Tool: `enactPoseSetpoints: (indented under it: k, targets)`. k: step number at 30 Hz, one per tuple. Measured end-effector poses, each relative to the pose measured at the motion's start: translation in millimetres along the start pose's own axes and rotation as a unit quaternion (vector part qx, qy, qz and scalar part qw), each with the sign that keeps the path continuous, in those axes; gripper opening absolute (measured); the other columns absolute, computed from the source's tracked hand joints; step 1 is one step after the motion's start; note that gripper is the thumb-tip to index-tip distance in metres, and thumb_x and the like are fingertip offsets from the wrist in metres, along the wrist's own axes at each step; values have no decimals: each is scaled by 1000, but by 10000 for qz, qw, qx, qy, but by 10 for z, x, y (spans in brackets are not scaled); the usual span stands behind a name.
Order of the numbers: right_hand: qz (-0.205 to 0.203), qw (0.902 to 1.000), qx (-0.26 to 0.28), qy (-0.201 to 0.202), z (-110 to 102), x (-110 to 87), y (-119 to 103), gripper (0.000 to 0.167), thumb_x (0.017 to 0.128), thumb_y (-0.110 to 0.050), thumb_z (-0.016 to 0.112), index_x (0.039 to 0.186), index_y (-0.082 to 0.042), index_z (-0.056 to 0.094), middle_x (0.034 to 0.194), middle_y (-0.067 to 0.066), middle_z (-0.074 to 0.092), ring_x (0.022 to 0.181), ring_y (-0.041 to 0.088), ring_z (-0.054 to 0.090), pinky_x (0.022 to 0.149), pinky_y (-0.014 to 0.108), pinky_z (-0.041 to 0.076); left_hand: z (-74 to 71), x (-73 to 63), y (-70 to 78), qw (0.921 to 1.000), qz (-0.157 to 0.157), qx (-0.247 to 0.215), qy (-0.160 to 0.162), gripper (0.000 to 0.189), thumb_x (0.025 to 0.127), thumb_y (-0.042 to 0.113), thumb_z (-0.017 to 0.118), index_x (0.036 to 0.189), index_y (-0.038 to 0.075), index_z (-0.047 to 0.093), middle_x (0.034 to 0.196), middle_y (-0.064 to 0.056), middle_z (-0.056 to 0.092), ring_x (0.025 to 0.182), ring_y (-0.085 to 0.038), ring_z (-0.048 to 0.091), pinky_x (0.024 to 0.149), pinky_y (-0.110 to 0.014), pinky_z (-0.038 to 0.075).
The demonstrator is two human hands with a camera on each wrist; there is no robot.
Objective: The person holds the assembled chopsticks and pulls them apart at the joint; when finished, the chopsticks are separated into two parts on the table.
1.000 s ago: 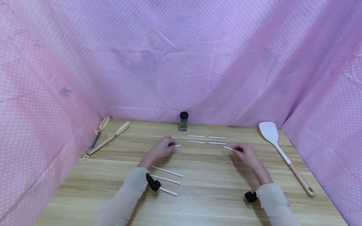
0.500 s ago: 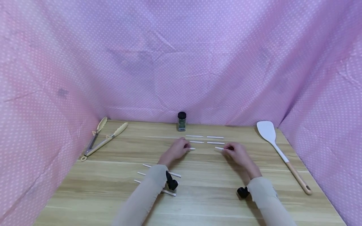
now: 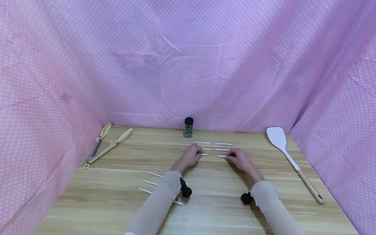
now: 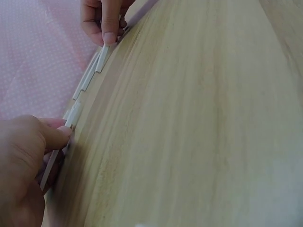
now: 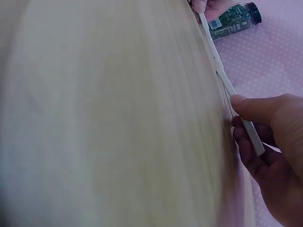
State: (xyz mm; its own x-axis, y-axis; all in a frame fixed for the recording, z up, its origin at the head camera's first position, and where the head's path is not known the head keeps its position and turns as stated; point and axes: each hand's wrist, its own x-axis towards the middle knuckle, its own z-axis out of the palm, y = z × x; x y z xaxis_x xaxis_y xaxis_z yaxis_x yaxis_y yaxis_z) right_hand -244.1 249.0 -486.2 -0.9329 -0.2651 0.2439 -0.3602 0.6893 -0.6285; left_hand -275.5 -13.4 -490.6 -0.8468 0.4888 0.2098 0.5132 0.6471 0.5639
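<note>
My left hand [image 3: 191, 156] pinches a thin white stick [image 3: 205, 154] between thumb and fingers, low over the wooden table. Facing it, my right hand [image 3: 241, 160] pinches a second white stick [image 3: 221, 156]; thumb and fingers around that stick [image 5: 255, 139] show in the right wrist view. The inner ends of the two held sticks point at each other across a small gap. Just beyond the hands lie two rows of similar sticks, with a left stick [image 3: 201, 142] and a right stick [image 3: 223, 144] in the far row. Both hands partly cover the nearer row.
Three longer white sticks, one of them [image 3: 145, 190], lie under and beside my left forearm. A small dark-lidded spice jar [image 3: 189, 128] stands at the back. Spread tongs [image 3: 110, 148] lie at left, a white spatula [image 3: 276, 136] at right. Pink dotted cloth [image 3: 188, 65] encloses the table.
Both hands have moved inward with their sticks, the left one to the right and the right one to the left, narrowing the gap. The left forearm now covers other parts of the longer sticks.
</note>
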Motion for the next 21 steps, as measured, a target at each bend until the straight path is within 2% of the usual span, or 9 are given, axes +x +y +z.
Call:
enactPoseSetpoints:
  k: [9,16,21]
  targets:
    - [84,9999,-25,61,39,21,17,7,82,-12,74,87,-7,71,88,4,69,83,15,59,76,30,49,99,47,-1,9990,-8,-436,109,4,85,6,68,89,5,69,87,-3,60,80,-12,55,73,-21,46]
    - [-208,9995,-138,168,71,19,33,7,82,-10,74,86,-5,71,87,5,67,82,15,59,73,28,49,147,53,12,9982,15,-576,161,4,85,4,68,86,8,70,85,-2,59,78,-11,55,72,-19,46]
    - [-177,9995,-186,187,84,34,29,7,82,-10,74,86,-4,71,87,3,66,83,15,59,74,29,49,151,53,16,9975,-91,-675,171,5,86,4,67,86,8,69,86,-2,58,79,-10,54,72,-19,47]
